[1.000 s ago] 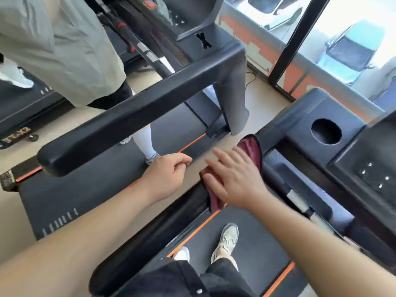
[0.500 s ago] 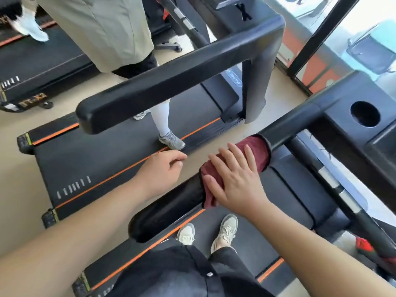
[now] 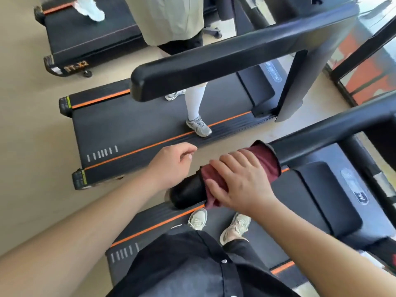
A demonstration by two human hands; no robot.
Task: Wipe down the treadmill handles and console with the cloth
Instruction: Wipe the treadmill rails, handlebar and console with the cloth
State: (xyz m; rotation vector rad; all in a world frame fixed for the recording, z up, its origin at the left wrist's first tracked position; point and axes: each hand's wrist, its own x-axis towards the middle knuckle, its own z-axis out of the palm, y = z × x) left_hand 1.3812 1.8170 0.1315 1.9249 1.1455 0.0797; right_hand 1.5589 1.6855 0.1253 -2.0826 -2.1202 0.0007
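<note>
A dark red cloth [image 3: 267,160] is wrapped over the black left handle [image 3: 317,137] of my treadmill, close to the handle's rounded near end [image 3: 186,192]. My right hand [image 3: 237,181] lies flat over the cloth with fingers spread, pressing it around the bar. My left hand [image 3: 173,162] hovers just left of the handle, fingers loosely curled with nothing in them, not touching the bar. The console is out of view past the upper right edge.
My feet [image 3: 216,224] stand on the black belt [image 3: 300,202] below the handle. A second treadmill [image 3: 132,129] lies to the left, with its thick handle [image 3: 214,67] and another person's leg [image 3: 196,108] on it. Beige floor [image 3: 32,136] fills the left.
The view has tilted down and back. My right hand and the cloth have slid along the handle toward its near end. My left hand stays beside the bar.
</note>
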